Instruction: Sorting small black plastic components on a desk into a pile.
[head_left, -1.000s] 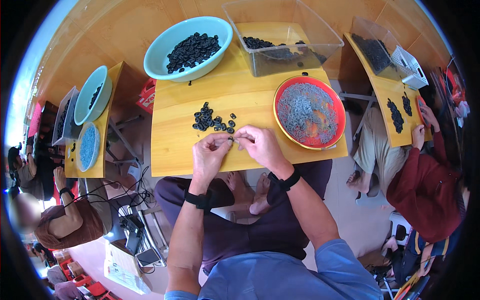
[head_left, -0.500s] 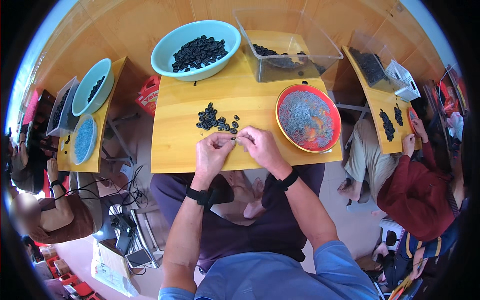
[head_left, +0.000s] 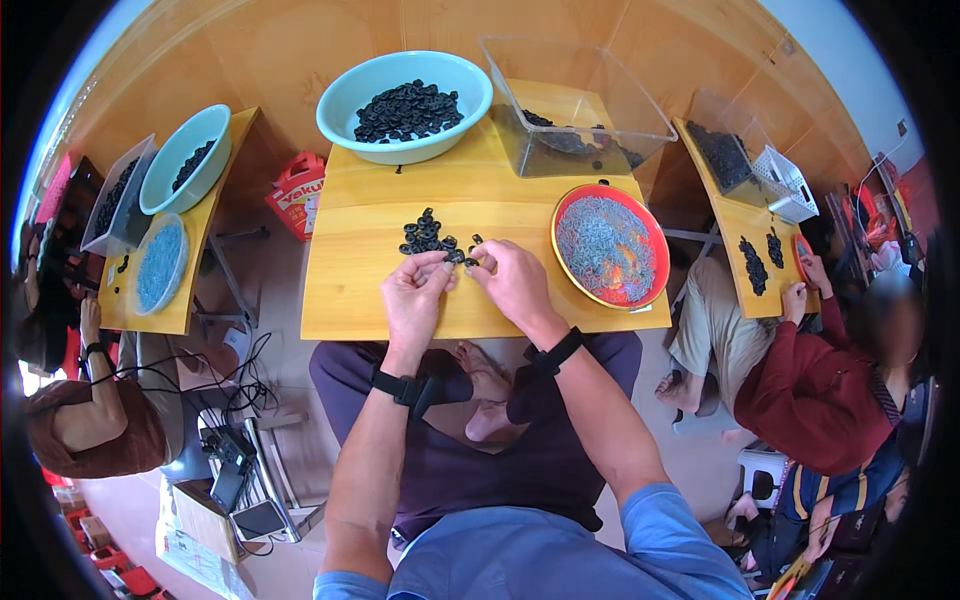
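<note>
Small black ring-like parts [head_left: 425, 232] lie in a loose pile on the yellow table [head_left: 370, 295] before me. At the pile's near edge, my left hand [head_left: 416, 292] is closed, thumb and forefinger together; what sits between them is too small to make out. Just right of it, my right hand [head_left: 512, 284] pinches a small black part [head_left: 471, 262] with its fingertips bent down by the loose parts. The two hands are slightly apart. To their right stands a red bowl [head_left: 657, 243] with a yellow rim, holding many thin grey-blue pieces [head_left: 600, 235].
A pale turquoise basin [head_left: 330, 118] with black parts stands at the back left, a clear plastic bin [head_left: 540, 160] at the back right. Co-workers sit at side tables: a person in a maroon top [head_left: 815, 400] on the right, another in brown [head_left: 75, 425] on the left.
My hands, which met at the fingertips, have parted a little and moved forward to the near edge of the pile. The whole view has shifted slightly.
</note>
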